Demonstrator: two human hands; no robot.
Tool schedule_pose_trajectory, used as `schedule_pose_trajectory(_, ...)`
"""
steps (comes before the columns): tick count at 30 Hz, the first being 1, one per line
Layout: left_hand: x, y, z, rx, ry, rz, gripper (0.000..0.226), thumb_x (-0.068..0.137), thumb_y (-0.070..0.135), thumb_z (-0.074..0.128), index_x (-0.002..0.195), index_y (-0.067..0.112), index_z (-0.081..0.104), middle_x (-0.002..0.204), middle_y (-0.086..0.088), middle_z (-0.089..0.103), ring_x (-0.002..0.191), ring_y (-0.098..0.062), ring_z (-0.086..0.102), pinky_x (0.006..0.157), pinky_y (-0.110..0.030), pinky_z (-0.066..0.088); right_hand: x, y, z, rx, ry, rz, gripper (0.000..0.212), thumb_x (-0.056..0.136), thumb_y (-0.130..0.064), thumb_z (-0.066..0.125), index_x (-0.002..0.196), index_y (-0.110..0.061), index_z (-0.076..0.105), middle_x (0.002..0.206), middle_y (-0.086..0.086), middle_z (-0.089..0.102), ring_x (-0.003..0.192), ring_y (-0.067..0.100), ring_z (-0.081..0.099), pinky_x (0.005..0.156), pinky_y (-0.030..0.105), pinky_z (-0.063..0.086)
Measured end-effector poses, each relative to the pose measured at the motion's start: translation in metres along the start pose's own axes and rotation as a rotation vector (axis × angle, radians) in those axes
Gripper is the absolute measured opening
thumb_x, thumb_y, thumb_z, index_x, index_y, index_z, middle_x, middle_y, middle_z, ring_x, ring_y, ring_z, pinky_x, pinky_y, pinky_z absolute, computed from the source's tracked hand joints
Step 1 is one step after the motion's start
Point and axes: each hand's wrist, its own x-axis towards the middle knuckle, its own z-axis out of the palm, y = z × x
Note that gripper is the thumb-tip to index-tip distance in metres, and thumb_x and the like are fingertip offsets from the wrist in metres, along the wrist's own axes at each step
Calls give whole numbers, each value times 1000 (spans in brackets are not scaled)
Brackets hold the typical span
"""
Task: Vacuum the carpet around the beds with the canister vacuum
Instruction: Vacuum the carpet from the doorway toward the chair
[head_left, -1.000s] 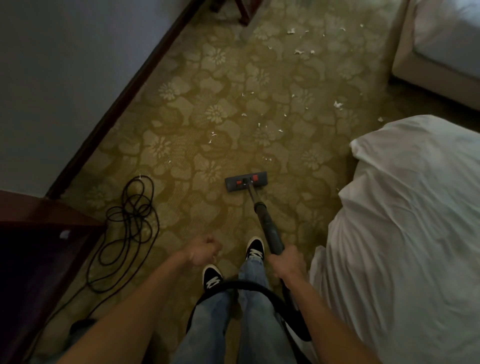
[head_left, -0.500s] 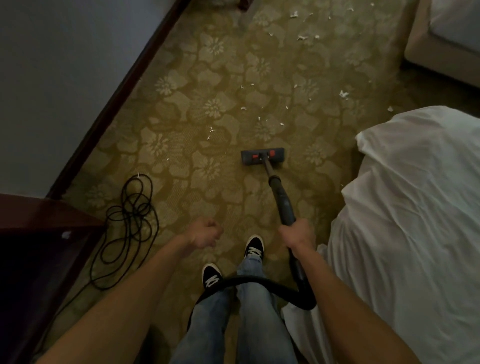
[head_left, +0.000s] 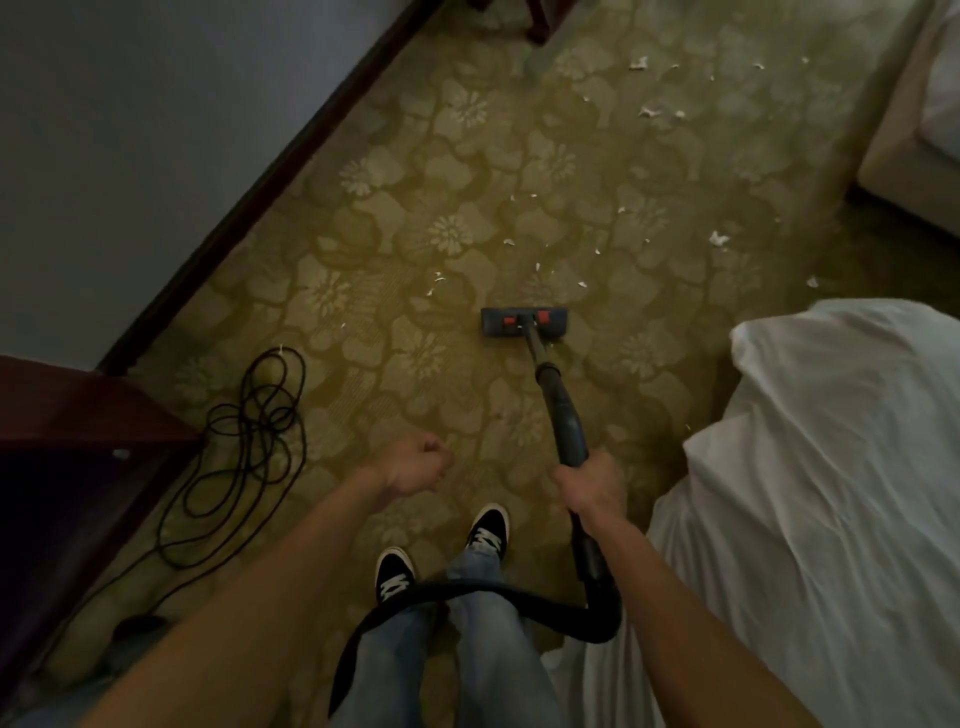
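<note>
My right hand (head_left: 589, 486) grips the dark vacuum wand (head_left: 563, 410), which slants forward to the flat floor head (head_left: 523, 322) with red tabs on the flowered carpet (head_left: 405, 249). Several white scraps (head_left: 719, 239) lie on the carpet beyond the head. The black hose (head_left: 467, 595) loops from the wand back across my legs. My left hand (head_left: 420, 462) is curled into a loose fist in the air, holding nothing. The canister itself is out of view.
A bed with white sheets (head_left: 831, 493) fills the right side. A second bed (head_left: 914, 135) stands at the far right. A coiled black power cord (head_left: 249, 447) lies at the left by dark wooden furniture (head_left: 62, 467). A wall with a dark baseboard (head_left: 270, 192) runs along the left.
My right hand pushed the wand forward, so the floor head slid farther up the carpet toward the scraps. My left hand stayed curled and lifted slightly.
</note>
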Motion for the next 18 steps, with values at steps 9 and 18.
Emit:
schedule_pose_trajectory(9, 7, -28, -14, -156, 91, -69, 12, 104, 21, 53, 101, 12, 59, 91, -2, 59, 80, -13, 58, 54, -14, 45, 21, -67, 18, -122, -95, -121, 30, 84, -24, 71, 109, -10, 66, 90, 13, 71, 76, 30, 72, 57, 36, 58)
schedule_pose_trajectory(18, -21, -61, -46, -272, 212, -112, 13, 105, 19, 50, 107, 9, 58, 102, -8, 59, 80, -13, 56, 49, -13, 43, 13, -119, 67, -291, -202, -295, 41, 73, -28, 74, 109, -10, 69, 86, 13, 73, 75, 30, 74, 68, 48, 66)
